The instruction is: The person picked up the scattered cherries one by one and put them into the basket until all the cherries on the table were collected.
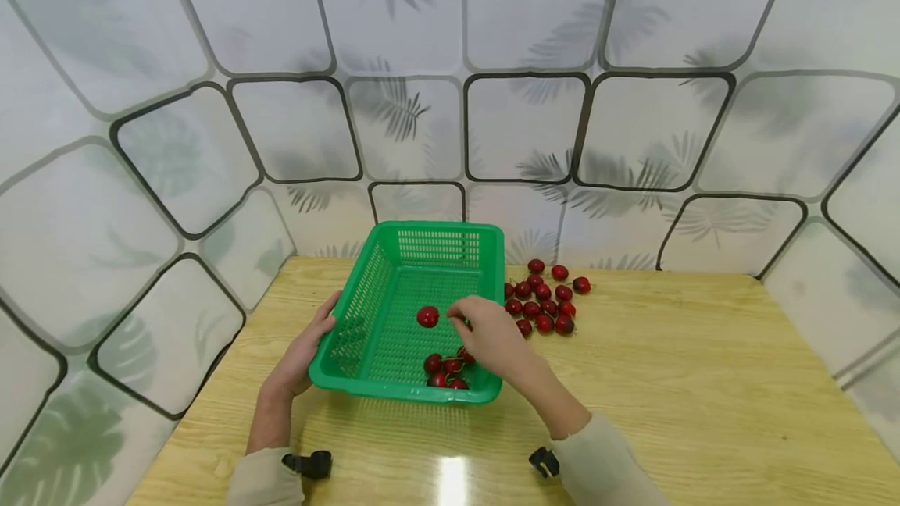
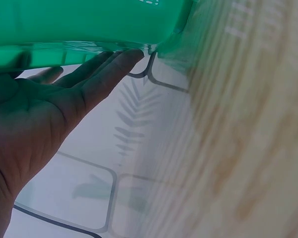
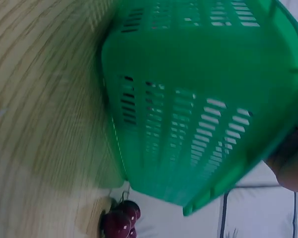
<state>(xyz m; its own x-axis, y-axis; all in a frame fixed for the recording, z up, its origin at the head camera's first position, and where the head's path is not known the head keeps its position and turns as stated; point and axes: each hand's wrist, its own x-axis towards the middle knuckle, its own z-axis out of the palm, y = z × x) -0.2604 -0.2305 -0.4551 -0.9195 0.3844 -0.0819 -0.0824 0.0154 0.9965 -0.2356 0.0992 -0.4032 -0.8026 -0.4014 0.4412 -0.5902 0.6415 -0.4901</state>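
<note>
A green plastic basket [image 1: 408, 392] with slotted walls stands in front of me on the table. At its left side, my left hand [image 1: 302, 354] supports the wall; in the left wrist view its fingers [image 2: 109, 74] lie fairly straight against the outside. My right hand [image 1: 492, 334] reaches over the right rim with bent fingers, and nothing shows clearly between them. Just left of those fingertips is a red cherry [image 1: 427, 317], apart from the others; whether it touches the basket floor is unclear. Several dark red cherries [image 1: 452, 365] with stems lie in the near right corner, partly behind the hand.
A loose group of cherries [image 1: 543, 308] lies on the wooden table [image 1: 668, 381], right of the basket; part of it also shows in the right wrist view. A patterned wall covering [image 1: 527, 131] encloses the table's back and sides.
</note>
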